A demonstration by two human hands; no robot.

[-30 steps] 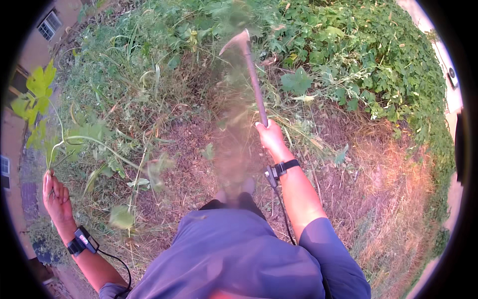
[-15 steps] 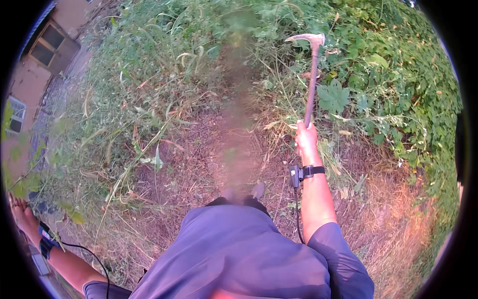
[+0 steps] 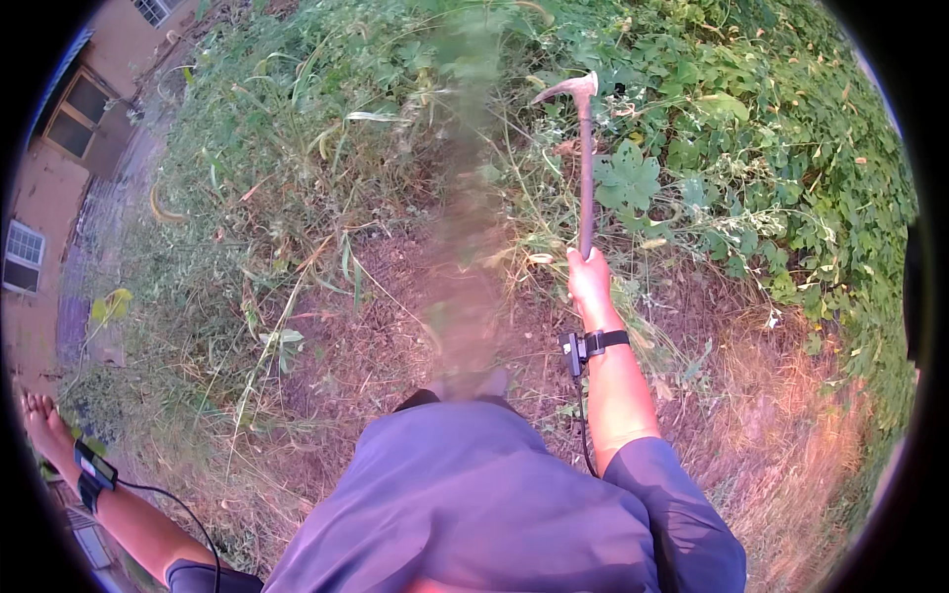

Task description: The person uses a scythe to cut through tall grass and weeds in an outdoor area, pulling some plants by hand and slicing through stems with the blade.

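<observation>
My right hand [image 3: 590, 282] is wrapped round the lower end of a sickle's long dark handle. The sickle [image 3: 586, 168] points away from me, its curved blade turned left over the weeds. At the far left edge my left hand [image 3: 47, 427] is closed, its fingers curled. Green leaves [image 3: 91, 442] and a yellowish leafy sprig [image 3: 112, 304] show close to that hand. Whether a stem lies in its fingers is hidden.
Tall weeds [image 3: 267, 178] stand ahead and left, and dense leafy vines [image 3: 791, 148] rise on the right. Cut dry stalks litter the bare soil [image 3: 386, 316] before my feet. A building wall [image 3: 49, 193] with windows runs along the left. A blurred vertical streak covers the middle.
The sickle and my right hand have shifted a little left, with the handle now more upright. Leaves beside my left hand have shifted; that hand stays near the left edge.
</observation>
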